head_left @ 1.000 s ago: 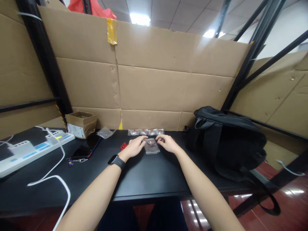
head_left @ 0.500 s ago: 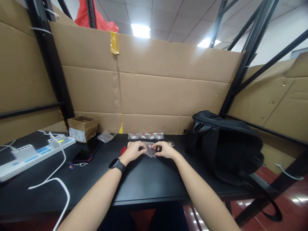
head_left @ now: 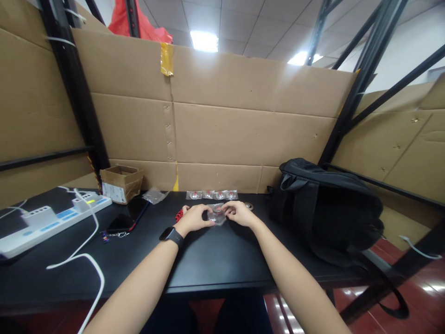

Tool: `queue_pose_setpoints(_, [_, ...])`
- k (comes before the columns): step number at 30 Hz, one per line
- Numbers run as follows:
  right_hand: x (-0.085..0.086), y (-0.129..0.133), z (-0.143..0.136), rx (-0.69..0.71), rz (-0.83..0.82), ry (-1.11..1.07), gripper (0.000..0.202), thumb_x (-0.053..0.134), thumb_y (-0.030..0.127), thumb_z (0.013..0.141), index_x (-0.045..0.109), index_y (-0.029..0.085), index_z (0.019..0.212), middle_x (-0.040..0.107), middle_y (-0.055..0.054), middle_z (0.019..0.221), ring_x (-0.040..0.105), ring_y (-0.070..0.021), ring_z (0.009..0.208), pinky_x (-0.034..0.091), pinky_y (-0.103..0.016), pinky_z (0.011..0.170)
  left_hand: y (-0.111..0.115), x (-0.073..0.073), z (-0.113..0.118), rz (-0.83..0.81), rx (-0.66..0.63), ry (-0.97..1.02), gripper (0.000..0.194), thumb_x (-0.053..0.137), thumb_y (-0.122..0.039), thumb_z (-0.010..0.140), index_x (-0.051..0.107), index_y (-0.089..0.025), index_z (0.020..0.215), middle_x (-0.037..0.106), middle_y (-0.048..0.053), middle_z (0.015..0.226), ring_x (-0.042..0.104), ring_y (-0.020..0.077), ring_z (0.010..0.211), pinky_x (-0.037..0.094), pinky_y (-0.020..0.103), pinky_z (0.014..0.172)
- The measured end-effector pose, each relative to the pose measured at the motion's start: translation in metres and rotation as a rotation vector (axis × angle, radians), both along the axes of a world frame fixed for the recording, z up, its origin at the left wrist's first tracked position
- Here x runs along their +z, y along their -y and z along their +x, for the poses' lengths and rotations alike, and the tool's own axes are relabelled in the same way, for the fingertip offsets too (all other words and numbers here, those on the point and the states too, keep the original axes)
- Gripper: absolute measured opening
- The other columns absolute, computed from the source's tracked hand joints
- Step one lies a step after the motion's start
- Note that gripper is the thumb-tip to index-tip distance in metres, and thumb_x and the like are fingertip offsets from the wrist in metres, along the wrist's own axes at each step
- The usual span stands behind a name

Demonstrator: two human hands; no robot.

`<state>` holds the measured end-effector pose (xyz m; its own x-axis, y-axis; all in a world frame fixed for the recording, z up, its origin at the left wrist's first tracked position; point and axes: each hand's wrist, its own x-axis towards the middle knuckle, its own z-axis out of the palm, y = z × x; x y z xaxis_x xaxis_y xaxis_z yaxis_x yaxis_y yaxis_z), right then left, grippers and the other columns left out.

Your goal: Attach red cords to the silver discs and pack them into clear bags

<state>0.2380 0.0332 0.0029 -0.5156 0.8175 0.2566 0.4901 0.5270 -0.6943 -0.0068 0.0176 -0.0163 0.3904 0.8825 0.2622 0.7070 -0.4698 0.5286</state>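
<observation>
Nearest, the smooth black bench reaches from its straight front edge to a small clear plastic bag. The left hand curves its fingers apart at one side; the right hand bends at the other, grip unclear. Beyond, four clear packets line the brown cardboard wall.

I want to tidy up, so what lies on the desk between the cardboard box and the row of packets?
Crumpled clear plastic lies between the box and the row of packets, as the head view shows.
</observation>
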Motion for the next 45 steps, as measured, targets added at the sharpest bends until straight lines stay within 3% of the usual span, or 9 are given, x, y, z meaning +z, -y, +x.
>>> queue_pose_setpoints(8, [0.010, 0.006, -0.005, -0.008, 0.192, 0.085, 0.009, 0.071, 0.027, 0.083, 0.078, 0.021, 0.087, 0.075, -0.006, 0.092, 0.068, -0.0185, 0.085, 0.051, -0.029, 0.079, -0.002, 0.001, -0.001, -0.041, -0.018, -0.004, 0.051, 0.074, -0.058, 0.067, 0.067, -0.037, 0.113, 0.068, 0.002, 0.124, 0.059, 0.0326, 0.115, 0.031, 0.048, 0.100])
queue_pose_setpoints(20, [0.015, 0.002, 0.004, 0.145, 0.029, 0.096, 0.019, 0.073, 0.036, 0.082, 0.077, 0.018, 0.086, 0.075, -0.006, 0.090, 0.069, -0.0195, 0.084, 0.051, -0.029, 0.080, -0.008, 0.003, -0.014, -0.125, -0.093, -0.028, 0.064, 0.081, -0.047, 0.063, 0.060, -0.043, 0.123, 0.064, -0.003, 0.132, 0.055, 0.0330, 0.125, 0.032, 0.051, 0.106])
queue_pose_setpoints(26, [0.015, 0.004, 0.004, -0.060, 0.031, 0.092, 0.020, 0.066, 0.036, 0.085, 0.074, 0.018, 0.087, 0.073, -0.003, 0.077, 0.064, -0.0160, 0.068, 0.048, -0.026, 0.065, -0.004, 0.005, -0.017, -0.103, -0.142, -0.059, 0.071, 0.081, -0.049, 0.062, 0.057, -0.041, 0.128, 0.062, -0.002, 0.135, 0.054, 0.0326, 0.125, 0.033, 0.050, 0.107])
queue_pose_setpoints(30, [0.008, 0.004, 0.001, -0.038, -0.030, 0.033, 0.015, 0.069, 0.032, 0.080, 0.068, 0.017, 0.084, 0.069, -0.001, 0.072, 0.063, -0.0144, 0.066, 0.049, -0.024, 0.064, 0.004, 0.009, -0.015, -0.008, -0.200, -0.016, 0.059, 0.077, -0.042, 0.068, 0.062, -0.036, 0.124, 0.062, 0.001, 0.132, 0.056, 0.0287, 0.123, 0.038, 0.041, 0.103])
queue_pose_setpoints(35, [0.002, 0.003, -0.001, -0.057, -0.019, 0.004, 0.014, 0.070, 0.030, 0.078, 0.063, 0.018, 0.081, 0.067, 0.000, 0.070, 0.064, -0.0143, 0.066, 0.050, -0.024, 0.064, 0.006, 0.011, -0.011, 0.049, -0.183, 0.019, 0.043, 0.068, -0.029, 0.074, 0.066, -0.034, 0.117, 0.067, 0.000, 0.124, 0.060, 0.0258, 0.115, 0.041, 0.037, 0.100])
queue_pose_setpoints(40, [0.002, 0.002, -0.002, -0.077, -0.042, -0.063, 0.015, 0.069, 0.030, 0.079, 0.061, 0.019, 0.082, 0.066, 0.000, 0.072, 0.065, -0.0148, 0.069, 0.051, -0.025, 0.067, 0.004, 0.010, -0.008, 0.084, -0.119, 0.076, 0.024, 0.066, -0.034, 0.080, 0.071, -0.030, 0.104, 0.072, -0.001, 0.112, 0.064, 0.0223, 0.107, 0.041, 0.033, 0.098])
queue_pose_setpoints(45, [0.000, 0.003, -0.005, -0.080, -0.057, -0.115, 0.018, 0.068, 0.033, 0.081, 0.059, 0.019, 0.087, 0.067, -0.002, 0.076, 0.067, -0.0156, 0.072, 0.053, -0.027, 0.070, 0.005, 0.014, -0.004, 0.100, -0.057, 0.102, 0.019, 0.059, -0.040, 0.088, 0.074, -0.030, 0.096, 0.074, -0.002, 0.108, 0.065, 0.0203, 0.105, 0.041, 0.030, 0.096])
